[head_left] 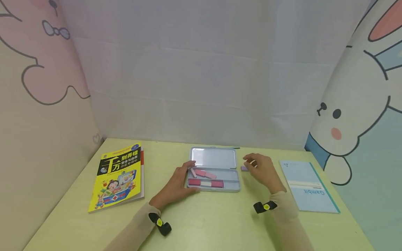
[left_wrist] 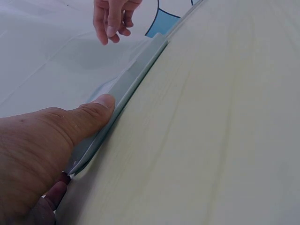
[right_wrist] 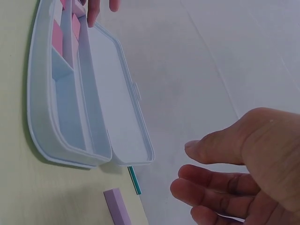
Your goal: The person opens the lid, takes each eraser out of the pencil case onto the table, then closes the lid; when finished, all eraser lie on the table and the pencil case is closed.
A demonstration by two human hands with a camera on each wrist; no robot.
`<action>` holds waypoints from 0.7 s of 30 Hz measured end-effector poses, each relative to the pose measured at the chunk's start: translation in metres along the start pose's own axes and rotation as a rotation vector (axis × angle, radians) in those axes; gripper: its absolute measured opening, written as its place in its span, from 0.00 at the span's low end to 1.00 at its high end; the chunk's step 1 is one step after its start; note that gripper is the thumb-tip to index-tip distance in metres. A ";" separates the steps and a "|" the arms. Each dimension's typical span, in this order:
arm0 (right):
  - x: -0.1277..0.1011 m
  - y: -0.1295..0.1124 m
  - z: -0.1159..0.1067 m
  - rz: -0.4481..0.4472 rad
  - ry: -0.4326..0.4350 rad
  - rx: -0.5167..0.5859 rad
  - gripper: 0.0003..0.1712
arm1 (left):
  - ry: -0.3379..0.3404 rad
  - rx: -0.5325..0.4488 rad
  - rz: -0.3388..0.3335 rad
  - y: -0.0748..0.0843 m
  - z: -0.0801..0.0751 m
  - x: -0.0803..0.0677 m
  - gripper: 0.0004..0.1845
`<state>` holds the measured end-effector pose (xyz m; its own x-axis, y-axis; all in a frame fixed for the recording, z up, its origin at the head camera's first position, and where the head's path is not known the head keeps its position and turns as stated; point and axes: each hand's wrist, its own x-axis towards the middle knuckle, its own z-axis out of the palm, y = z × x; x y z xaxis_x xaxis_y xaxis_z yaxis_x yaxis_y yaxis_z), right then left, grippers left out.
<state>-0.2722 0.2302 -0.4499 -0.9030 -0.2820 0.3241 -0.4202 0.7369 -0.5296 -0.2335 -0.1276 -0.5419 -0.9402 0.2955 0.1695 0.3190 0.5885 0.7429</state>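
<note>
An open light-blue pencil case lies at the table's middle, its lid folded back. Several pink erasers sit in its tray. My left hand holds the case's left end, thumb pressed along the front edge. My right hand hovers just right of the case, fingers loosely spread and holding nothing. A small purple eraser lies on the table below those fingers, also visible in the right wrist view as a purple eraser beside the case.
A yellow picture book lies at the left, and a light-blue notebook at the right. A thin teal stick lies behind the case lid. Cartoon-printed walls enclose the yellow-green table on three sides.
</note>
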 end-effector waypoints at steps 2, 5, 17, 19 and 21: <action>0.000 -0.003 0.003 -0.007 -0.005 0.000 0.11 | -0.004 -0.002 -0.006 0.001 0.000 0.000 0.55; 0.000 -0.009 0.007 -0.008 -0.016 0.005 0.11 | -0.011 -0.003 -0.017 0.001 0.000 -0.001 0.55; 0.001 -0.029 0.037 -0.104 -0.029 -0.024 0.10 | -0.015 -0.003 -0.039 0.003 -0.001 0.000 0.54; 0.001 -0.030 0.042 -0.106 -0.043 -0.030 0.10 | -0.019 -0.007 -0.041 0.004 -0.002 0.000 0.54; 0.000 -0.030 0.047 -0.106 -0.056 -0.036 0.10 | -0.018 -0.012 -0.039 0.005 -0.002 0.000 0.54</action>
<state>-0.2637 0.1788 -0.4707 -0.8579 -0.3925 0.3316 -0.5107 0.7223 -0.4662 -0.2316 -0.1263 -0.5369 -0.9496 0.2860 0.1283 0.2802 0.5910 0.7564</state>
